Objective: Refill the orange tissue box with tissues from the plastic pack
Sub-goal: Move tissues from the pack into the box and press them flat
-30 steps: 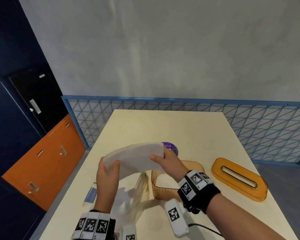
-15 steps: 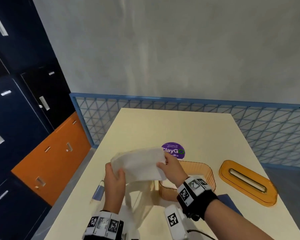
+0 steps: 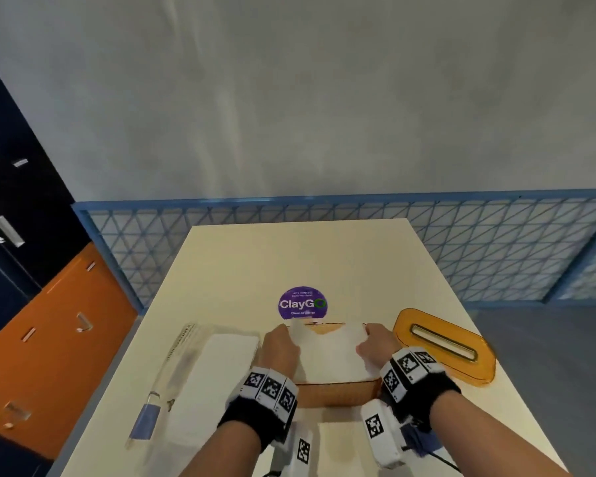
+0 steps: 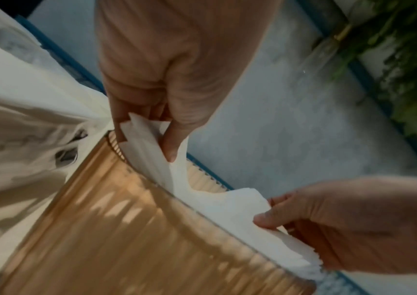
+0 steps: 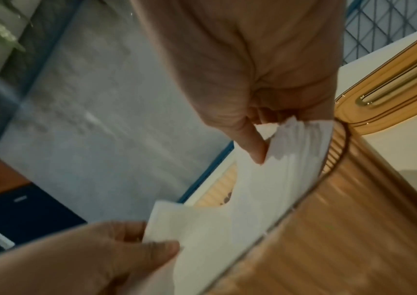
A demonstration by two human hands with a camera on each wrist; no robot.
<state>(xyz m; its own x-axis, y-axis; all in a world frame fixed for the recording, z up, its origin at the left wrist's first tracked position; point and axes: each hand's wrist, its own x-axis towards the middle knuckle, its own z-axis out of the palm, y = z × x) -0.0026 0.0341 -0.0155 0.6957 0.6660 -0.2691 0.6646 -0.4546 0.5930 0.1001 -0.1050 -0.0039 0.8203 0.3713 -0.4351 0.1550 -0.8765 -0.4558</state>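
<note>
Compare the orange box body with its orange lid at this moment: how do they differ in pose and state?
The box body stands open between both hands, with the tissue stack going into it; the lid lies flat on the table to its right, off the box and untouched. The body's walls are ribbed; the lid is smooth with a long slot. The left hand and right hand grip the stack's ends. Both are translucent orange.

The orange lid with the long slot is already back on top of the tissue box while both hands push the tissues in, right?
Not quite. The orange lid is off the tissue box; it lies on the table to the box's right, as the head view shows. The rest holds: the left hand and right hand both grip the tissues in the open box.
</note>
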